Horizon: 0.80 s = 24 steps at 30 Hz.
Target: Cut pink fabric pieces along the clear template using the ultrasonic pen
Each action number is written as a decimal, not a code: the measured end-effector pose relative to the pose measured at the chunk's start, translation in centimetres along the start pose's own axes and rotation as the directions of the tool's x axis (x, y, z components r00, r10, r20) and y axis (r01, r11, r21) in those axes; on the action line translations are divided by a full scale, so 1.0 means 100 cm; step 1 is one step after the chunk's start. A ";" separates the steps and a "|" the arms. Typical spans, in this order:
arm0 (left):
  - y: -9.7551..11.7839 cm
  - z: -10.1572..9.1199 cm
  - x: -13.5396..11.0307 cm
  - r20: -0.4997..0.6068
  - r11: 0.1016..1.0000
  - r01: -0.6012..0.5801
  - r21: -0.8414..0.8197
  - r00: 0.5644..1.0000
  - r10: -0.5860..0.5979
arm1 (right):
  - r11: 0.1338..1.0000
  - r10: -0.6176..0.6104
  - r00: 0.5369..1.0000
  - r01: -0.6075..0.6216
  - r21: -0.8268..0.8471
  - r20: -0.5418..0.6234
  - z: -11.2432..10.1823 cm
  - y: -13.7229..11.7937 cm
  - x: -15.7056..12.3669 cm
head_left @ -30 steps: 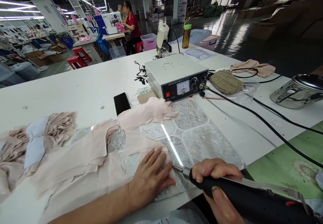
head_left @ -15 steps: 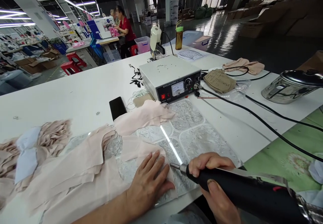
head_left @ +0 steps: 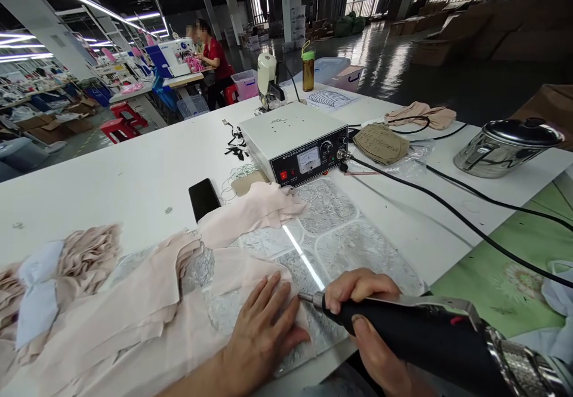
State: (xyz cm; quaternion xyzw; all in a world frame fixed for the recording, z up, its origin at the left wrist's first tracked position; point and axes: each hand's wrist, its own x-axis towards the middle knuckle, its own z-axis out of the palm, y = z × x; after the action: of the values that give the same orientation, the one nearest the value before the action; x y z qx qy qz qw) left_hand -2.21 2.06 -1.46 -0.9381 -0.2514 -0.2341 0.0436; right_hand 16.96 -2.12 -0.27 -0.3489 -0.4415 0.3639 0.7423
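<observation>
My left hand (head_left: 267, 319) lies flat, fingers outstretched, on a thin pale-pink fabric piece (head_left: 237, 268). Under that fabric is a clear patterned plastic mat (head_left: 371, 248). With my right hand (head_left: 358, 283) I grip a black handheld ultrasonic welder (head_left: 425, 331), fingers over its front and thumb below. Its narrow metal tip points left and meets the fabric's right edge, close beside my left fingers; whether it presses down I cannot tell. Stacked pink fabric strips (head_left: 129, 289) lie left of my left hand. Another pink pile (head_left: 255, 212) rests beyond it.
A white control box (head_left: 295, 140) with a dial stands behind the mat, a black cable (head_left: 430, 185) running from it to the right. Around it are a phone (head_left: 203, 200), a steel lidded pot (head_left: 501, 149), a bottle (head_left: 308, 70) and brown fabric pieces (head_left: 380, 143). A person in red sits farther back.
The view has turned slightly right, so the surroundings sit farther left. The tool's body has shifted a little left in view, its tip staying at the fabric edge. My left hand is nearly still.
</observation>
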 end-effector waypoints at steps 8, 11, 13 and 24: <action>-0.001 -0.001 -0.001 0.041 1.000 0.002 0.021 0.999 -0.003 | 1.000 0.001 1.000 -0.002 0.010 0.011 0.002 -0.003 0.004; -0.002 0.000 -0.001 0.046 1.000 0.014 0.015 0.999 -0.015 | 1.000 -0.008 0.999 0.008 -0.002 0.040 0.001 -0.003 0.005; -0.002 0.001 -0.001 0.044 1.000 0.027 0.003 0.999 -0.027 | 1.000 -0.003 0.998 0.004 -0.013 0.063 0.000 -0.002 0.004; -0.001 0.003 -0.001 0.057 0.998 0.060 -0.022 0.997 -0.059 | 0.999 0.011 0.996 -0.007 -0.046 0.092 -0.001 -0.003 0.007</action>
State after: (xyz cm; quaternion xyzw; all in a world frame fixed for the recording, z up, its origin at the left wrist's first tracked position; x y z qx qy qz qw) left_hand -2.22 2.20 -1.80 -0.9369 -0.2776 -0.2119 0.0184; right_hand 17.32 -1.72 0.28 -0.3505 -0.4820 0.3728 0.7112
